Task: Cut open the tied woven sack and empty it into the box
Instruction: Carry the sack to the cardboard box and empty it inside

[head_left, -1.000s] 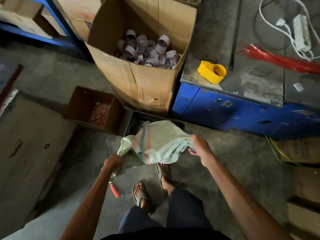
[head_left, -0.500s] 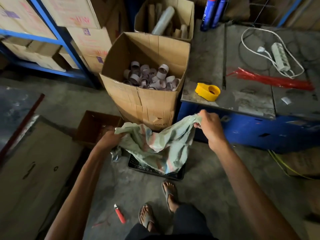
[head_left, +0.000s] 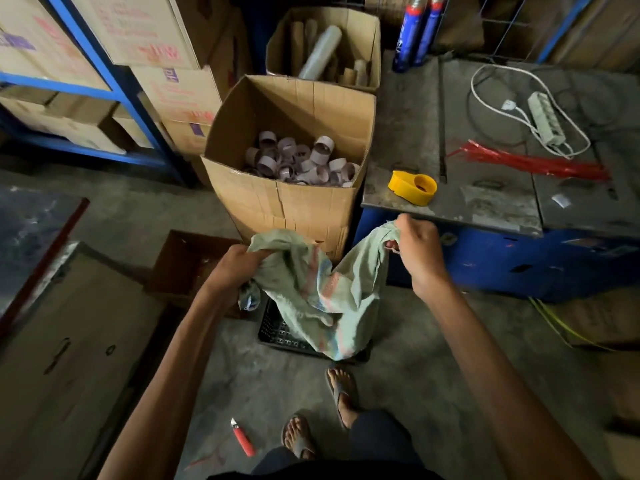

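The woven sack (head_left: 322, 292) hung limp and crumpled in front of the person, low before the front wall of the big cardboard box (head_left: 277, 206) and above a black crate (head_left: 277, 336) on the floor. The left grip (head_left: 235, 268) was closed round a bunched fold at one upper edge. The right grip (head_left: 420, 252) pinched the other edge higher up, near the corner of the counter (head_left: 485, 202), so the cloth sagged between them.

The box held a heap of pale cardboard rings (head_left: 301, 161). The sack looked flat, with nothing bulging inside it, though I could not see into its mouth. To my eye the cutting was done and the emptying as good as finished: this was the shaking-out or gathering-up.

If anything was left inside, the next move would call for lifting the open end over the box rim and tipping it. Otherwise the sack only needed putting aside.

A red cutter (head_left: 242, 438) lay on the floor by the person's sandalled feet. A yellow tape dispenser (head_left: 412, 183) sat on the counter.
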